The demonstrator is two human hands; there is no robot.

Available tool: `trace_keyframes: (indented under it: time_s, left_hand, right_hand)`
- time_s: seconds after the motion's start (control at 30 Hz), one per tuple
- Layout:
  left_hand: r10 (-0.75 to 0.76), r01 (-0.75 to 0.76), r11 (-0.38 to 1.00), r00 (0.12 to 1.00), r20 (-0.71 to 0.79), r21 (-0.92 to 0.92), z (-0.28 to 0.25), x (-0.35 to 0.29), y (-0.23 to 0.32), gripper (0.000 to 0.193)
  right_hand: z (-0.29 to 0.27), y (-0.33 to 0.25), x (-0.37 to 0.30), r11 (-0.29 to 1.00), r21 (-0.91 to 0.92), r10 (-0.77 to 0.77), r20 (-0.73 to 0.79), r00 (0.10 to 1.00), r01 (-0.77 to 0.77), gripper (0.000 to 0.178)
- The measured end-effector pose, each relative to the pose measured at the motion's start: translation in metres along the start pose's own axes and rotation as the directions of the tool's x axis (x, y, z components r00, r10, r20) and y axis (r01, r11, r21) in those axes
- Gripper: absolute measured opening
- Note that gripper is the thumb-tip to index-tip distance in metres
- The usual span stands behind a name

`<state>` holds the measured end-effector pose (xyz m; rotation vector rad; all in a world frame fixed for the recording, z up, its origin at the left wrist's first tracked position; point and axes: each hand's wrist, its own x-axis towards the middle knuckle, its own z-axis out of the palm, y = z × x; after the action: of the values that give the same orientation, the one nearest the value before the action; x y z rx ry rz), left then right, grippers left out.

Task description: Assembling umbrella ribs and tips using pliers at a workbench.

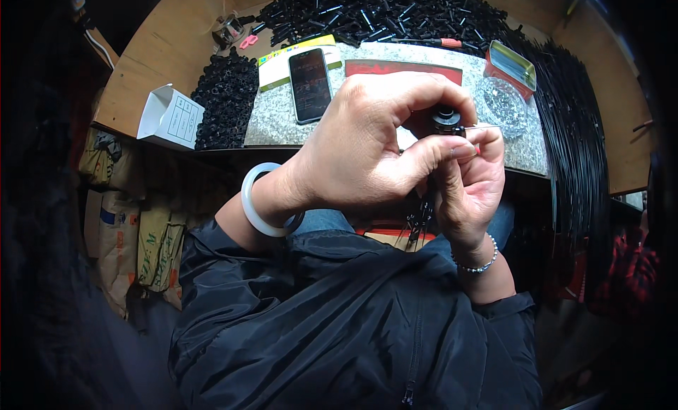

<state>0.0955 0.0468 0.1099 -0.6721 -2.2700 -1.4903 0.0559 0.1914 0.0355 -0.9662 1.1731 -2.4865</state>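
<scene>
Both my hands are raised together over the near edge of the worktop. My left hand [364, 141], with a white bangle at the wrist, curls round a small black cylindrical part [445, 119] with a shiny ring at its top. Its thumb presses on the near side of that part. Close against it on the right is my right hand [472, 187], with a beaded bracelet, its fingers closed by a thin pale wire [483, 127] that sticks out sideways. Where the wire meets the part is hidden by fingers. Below the hands hang thin black strands [419, 221].
A phone [309, 85] lies on the speckled board [272, 124], near a red plate [406, 69] and a clear dish [503, 103]. An open tin [512, 67] and long black rods [575, 127] are at the right. Black parts [381, 14] heap behind; a white carton [171, 118] stands left.
</scene>
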Motion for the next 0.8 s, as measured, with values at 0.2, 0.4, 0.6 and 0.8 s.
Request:
trace_keyframes:
  time_s: [0.2,0.4,0.6,0.8]
  left_hand:
    - [0.042,-0.042,0.999,0.999,-0.001,-0.025,0.001,-0.003,-0.004,0.029]
    - [0.093,-0.109,0.992,0.965,-0.245,-0.055,0.013,0.004,-0.012,0.051]
    - [0.255,-0.199,0.958,0.922,-0.29,0.207,0.016,0.0,-0.019,0.062]
    - [0.318,-0.203,0.902,0.91,-0.268,0.38,0.025,-0.007,-0.022,0.071]
  right_hand:
    - [-0.013,-0.006,0.01,0.961,-0.039,0.267,0.375,0.888,-0.272,0.035]
    - [-0.007,0.009,-0.004,0.901,-0.406,0.209,0.102,0.973,-0.151,0.052]
    - [-0.007,0.024,-0.001,0.573,-0.788,-0.16,0.161,0.974,0.224,0.022]
    - [-0.014,0.041,-0.006,0.337,-0.844,-0.29,0.327,0.899,0.416,0.025]
